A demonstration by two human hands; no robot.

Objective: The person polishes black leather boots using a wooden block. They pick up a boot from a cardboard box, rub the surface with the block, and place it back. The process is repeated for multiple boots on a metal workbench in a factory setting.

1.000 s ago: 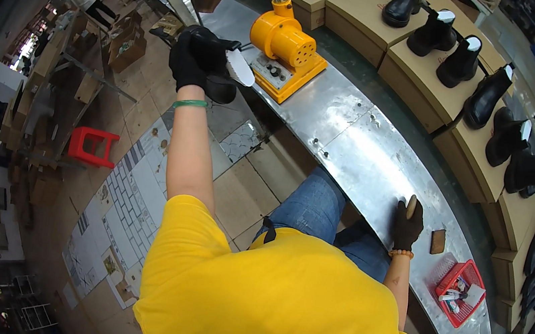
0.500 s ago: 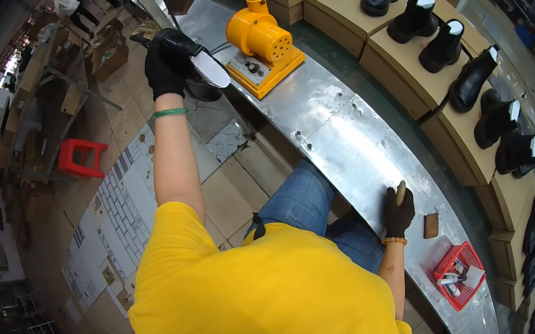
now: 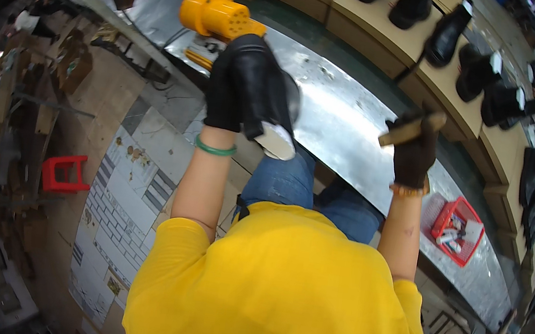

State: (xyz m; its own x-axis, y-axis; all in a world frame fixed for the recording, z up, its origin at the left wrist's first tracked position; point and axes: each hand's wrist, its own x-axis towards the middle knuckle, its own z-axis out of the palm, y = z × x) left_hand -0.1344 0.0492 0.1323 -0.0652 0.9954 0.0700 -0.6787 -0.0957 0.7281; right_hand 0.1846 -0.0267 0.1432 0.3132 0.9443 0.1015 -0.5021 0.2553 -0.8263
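Note:
My left hand (image 3: 225, 90), in a black glove, is closed around a black leather boot (image 3: 258, 81). The boot hangs tilted above the bench's near edge, its white-lined opening (image 3: 277, 141) turned down toward me. Over the metal bench (image 3: 348, 120), my right hand (image 3: 415, 156) is raised in a dark glove, with fingers wrapped round a long tan brush (image 3: 412, 129) that looks wooden-backed. Its underside is blurred. A gap separates the brush from the boot.
A yellow machine (image 3: 213, 11) stands on the bench beyond the boot. Right of my right wrist sits a red basket (image 3: 458, 231) holding small items. Cardboard boxes (image 3: 360, 27) carrying black boots line the far side. A red stool (image 3: 66, 173) stands on the floor at left.
My left hand has brought the boot right and nearer, turning its opening down toward me. My right hand has lifted the brush off the bench. The brown block on the bench no longer shows.

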